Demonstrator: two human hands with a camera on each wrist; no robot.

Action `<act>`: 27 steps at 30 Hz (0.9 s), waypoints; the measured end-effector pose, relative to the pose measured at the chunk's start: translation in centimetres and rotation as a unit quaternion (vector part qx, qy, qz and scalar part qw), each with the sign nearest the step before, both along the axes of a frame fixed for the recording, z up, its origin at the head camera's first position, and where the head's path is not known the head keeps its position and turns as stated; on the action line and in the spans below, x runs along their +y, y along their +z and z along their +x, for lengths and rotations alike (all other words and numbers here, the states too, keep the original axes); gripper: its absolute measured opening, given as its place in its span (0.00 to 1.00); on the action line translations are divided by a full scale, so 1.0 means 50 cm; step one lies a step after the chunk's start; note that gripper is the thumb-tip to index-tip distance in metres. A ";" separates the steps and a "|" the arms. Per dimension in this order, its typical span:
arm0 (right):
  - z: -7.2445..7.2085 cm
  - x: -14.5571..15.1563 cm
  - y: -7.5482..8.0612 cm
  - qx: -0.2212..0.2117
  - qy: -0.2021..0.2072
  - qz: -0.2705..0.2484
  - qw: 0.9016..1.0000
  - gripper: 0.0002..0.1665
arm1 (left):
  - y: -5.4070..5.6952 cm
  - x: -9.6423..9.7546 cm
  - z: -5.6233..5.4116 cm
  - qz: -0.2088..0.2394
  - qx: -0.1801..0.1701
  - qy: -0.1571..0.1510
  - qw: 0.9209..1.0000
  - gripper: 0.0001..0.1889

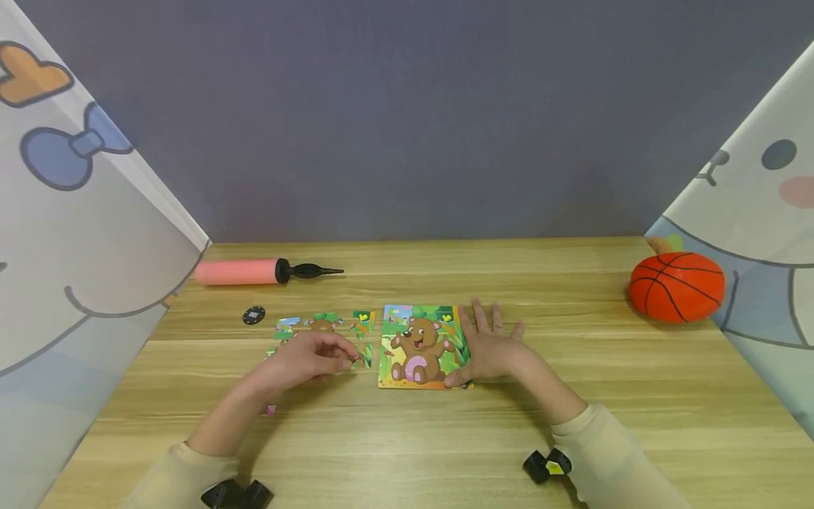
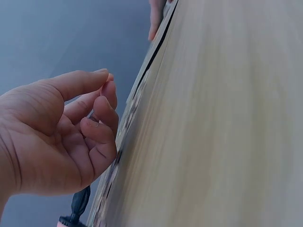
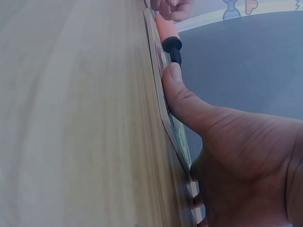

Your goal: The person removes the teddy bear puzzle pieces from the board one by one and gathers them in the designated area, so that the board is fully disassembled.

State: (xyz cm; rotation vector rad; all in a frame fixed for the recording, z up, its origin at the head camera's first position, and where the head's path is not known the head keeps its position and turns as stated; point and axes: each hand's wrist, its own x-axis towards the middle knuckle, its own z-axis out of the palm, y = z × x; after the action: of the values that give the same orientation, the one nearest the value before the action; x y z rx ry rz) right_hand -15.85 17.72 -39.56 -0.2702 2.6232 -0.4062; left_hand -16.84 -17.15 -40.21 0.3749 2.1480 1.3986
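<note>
A square bear picture board [image 1: 420, 346] lies flat near the middle of the table. My right hand [image 1: 492, 350] rests on its right side with fingers spread, the thumb at the lower right corner. In the right wrist view that thumb [image 3: 182, 94] lies along the board's edge. To the left are several loose puzzle pieces [image 1: 324, 324] of a matching bear picture, partly hidden under my left hand [image 1: 311, 357]. The left thumb and fingertips [image 2: 102, 78] come together in a pinch on a small puzzle piece, mostly covered by the fingers, over the right-hand pieces.
A pink hand pump [image 1: 238, 272] with a black nozzle lies at the back left. Nearer is a black poker chip [image 1: 254, 315]. One pink puzzle piece [image 1: 270, 410] sits by the left wrist. An orange-red toy basketball [image 1: 677, 287] stands at the right by the printed side wall.
</note>
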 end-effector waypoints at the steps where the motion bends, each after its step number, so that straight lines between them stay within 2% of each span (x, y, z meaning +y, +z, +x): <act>1: 0.000 0.000 0.000 0.001 -0.001 0.000 1.000 0.86 | 0.000 0.006 -0.001 0.000 -0.001 -0.002 1.000 0.11; 9: 0.001 0.001 -0.001 0.002 -0.002 0.001 1.000 0.85 | -0.003 0.046 -0.006 0.017 0.002 -0.027 0.999 0.11; 19: 0.001 -0.001 -0.003 0.004 0.000 0.003 1.000 0.85 | -0.007 0.097 -0.007 0.017 0.009 -0.052 0.998 0.11; 24: 0.002 -0.002 0.000 0.003 -0.001 0.000 1.000 0.85 | -0.002 0.115 -0.009 0.025 0.009 -0.066 0.997 0.11; 27: 0.001 -0.001 0.000 0.004 -0.002 0.000 1.000 0.85 | 0.003 0.125 -0.010 0.013 0.016 -0.066 0.998 0.11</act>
State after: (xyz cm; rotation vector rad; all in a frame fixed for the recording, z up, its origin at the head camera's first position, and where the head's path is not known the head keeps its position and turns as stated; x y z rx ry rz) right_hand -15.81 17.65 -39.54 -0.2682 2.6328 -0.4073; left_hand -17.33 -10.89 -40.06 0.5437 2.0919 1.3545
